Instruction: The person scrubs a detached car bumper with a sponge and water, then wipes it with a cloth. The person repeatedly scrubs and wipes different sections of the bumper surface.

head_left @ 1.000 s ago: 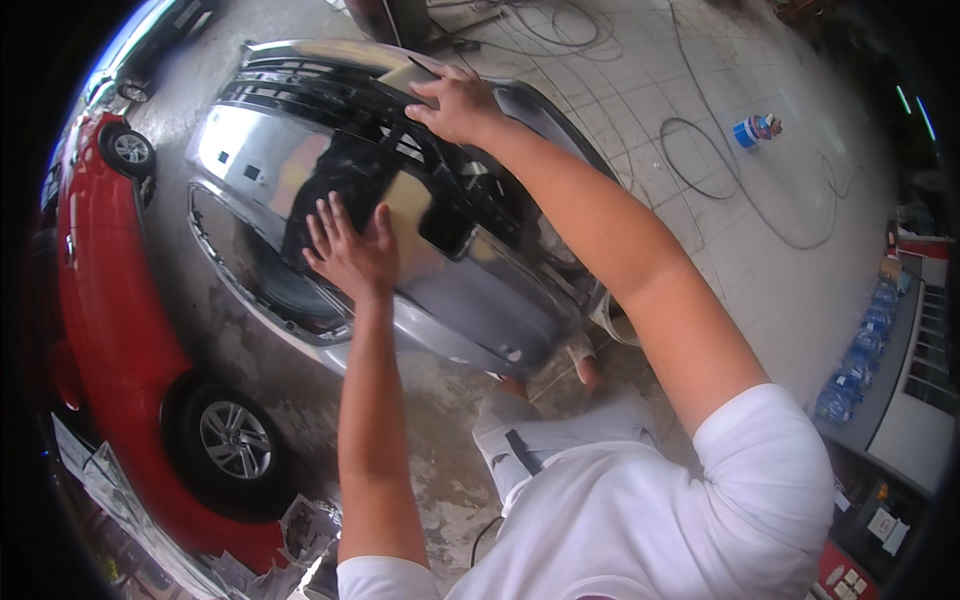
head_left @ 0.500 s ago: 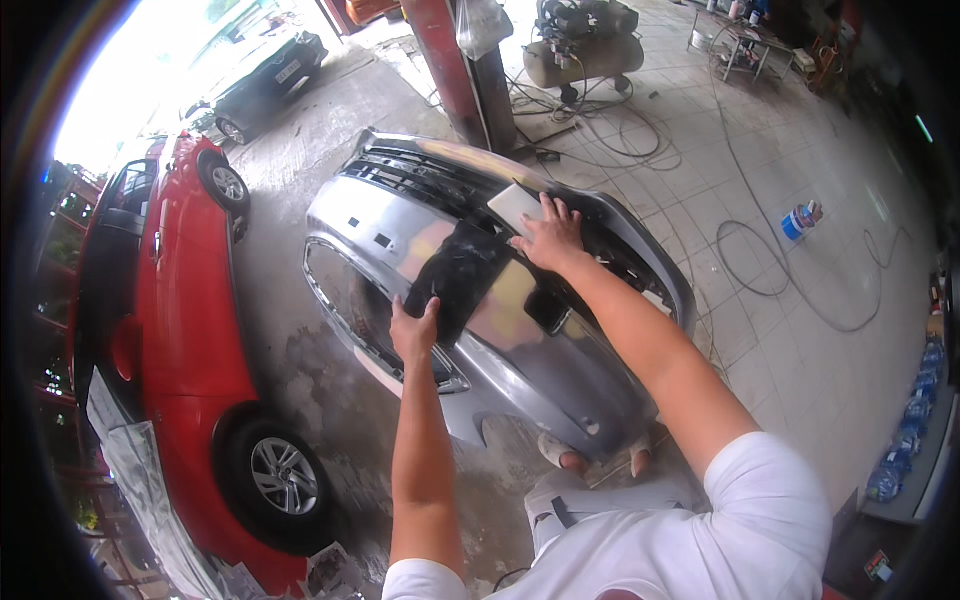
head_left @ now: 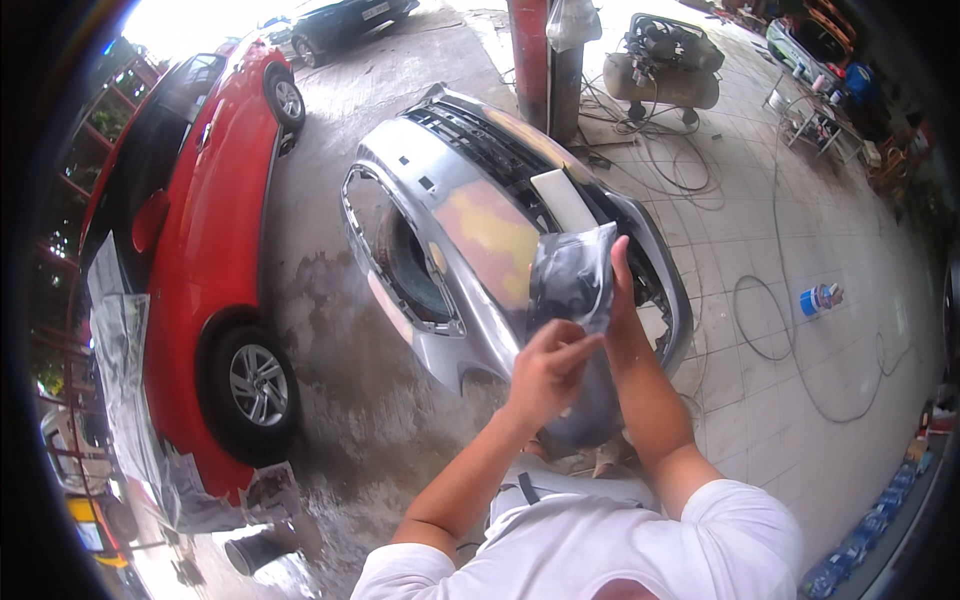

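A grey car bumper (head_left: pixel 487 325) with yellow and pinkish filler patches (head_left: pixel 490 235) lies in front of me. Above its near end, both hands hold up a glossy black sheet (head_left: pixel 570 265), which looks like sandpaper. My left hand (head_left: pixel 548 375) is closed at the sheet's lower edge, its fingers bent. My right hand (head_left: pixel 620 290) grips the right side, thumb up along the edge, with its other fingers hidden behind the sheet. Just beyond the sheet, a white flat block (head_left: pixel 563 200) rests on the bumper, touched by neither hand.
To the left stands a red car (head_left: pixel 210 270), partly masked with paper sheets (head_left: pixel 120 350). Beyond the bumper are a red post (head_left: pixel 530 60) and an air compressor (head_left: pixel 660 75). A hose (head_left: pixel 790 340) and a blue can (head_left: pixel 820 299) lie on the tiled floor at right.
My right hand has let go of the white block and now grips the black sheet. The sheet has come up off the bumper, with my left hand on it too. The view has shifted.
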`<state>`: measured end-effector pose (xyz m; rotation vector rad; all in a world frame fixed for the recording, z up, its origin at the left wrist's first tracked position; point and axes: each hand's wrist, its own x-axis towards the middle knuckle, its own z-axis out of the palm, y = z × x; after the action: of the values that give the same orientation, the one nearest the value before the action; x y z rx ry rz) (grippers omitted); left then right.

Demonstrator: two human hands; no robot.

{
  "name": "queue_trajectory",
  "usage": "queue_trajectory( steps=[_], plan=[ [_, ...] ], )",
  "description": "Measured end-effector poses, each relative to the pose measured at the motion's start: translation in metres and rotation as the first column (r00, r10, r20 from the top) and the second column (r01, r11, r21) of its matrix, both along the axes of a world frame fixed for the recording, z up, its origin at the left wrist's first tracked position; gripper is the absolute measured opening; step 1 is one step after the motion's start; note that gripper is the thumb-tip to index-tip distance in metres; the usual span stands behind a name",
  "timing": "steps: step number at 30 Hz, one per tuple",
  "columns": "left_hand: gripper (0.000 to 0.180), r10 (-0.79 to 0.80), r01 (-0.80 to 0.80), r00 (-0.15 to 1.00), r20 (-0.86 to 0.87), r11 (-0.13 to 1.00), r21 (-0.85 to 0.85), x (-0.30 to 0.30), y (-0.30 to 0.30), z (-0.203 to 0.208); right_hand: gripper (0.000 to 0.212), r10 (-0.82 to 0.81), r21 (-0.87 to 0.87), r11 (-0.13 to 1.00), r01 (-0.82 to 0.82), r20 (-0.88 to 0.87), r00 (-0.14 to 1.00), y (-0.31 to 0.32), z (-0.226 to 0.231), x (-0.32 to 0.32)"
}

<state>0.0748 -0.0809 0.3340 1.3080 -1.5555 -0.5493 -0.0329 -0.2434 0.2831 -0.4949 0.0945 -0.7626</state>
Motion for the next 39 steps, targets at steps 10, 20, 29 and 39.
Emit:
queue_trajectory(
  steps=[10,20,29,39],
  plan=[
    [0.021,0.413,-0.408,0.897,-0.158,0.911,0.066,-0.057,0.034,-0.06,0.052,-0.121,0.109,0.981,0.162,-0.313,0.942,0.071,-0.027,-0.172],
    [0.069,0.381,-0.577,0.531,0.757,0.816,-0.006,0.083,-0.135,-0.157,0.091,-0.879,-0.771,0.31,-0.555,-0.455,0.141,0.13,-0.16,-0.083],
    [0.08,0.277,-0.579,0.459,0.844,0.814,0.047,0.084,-0.152,-0.195,0.076,-0.861,-0.846,0.401,-0.352,-0.479,0.171,0.077,-0.168,-0.015],
    [0.079,0.317,-0.565,0.461,0.829,0.825,-0.001,0.092,-0.158,-0.202,0.079,-0.826,-0.822,0.468,-0.323,-0.537,0.171,0.062,-0.17,-0.005]
  ],
)
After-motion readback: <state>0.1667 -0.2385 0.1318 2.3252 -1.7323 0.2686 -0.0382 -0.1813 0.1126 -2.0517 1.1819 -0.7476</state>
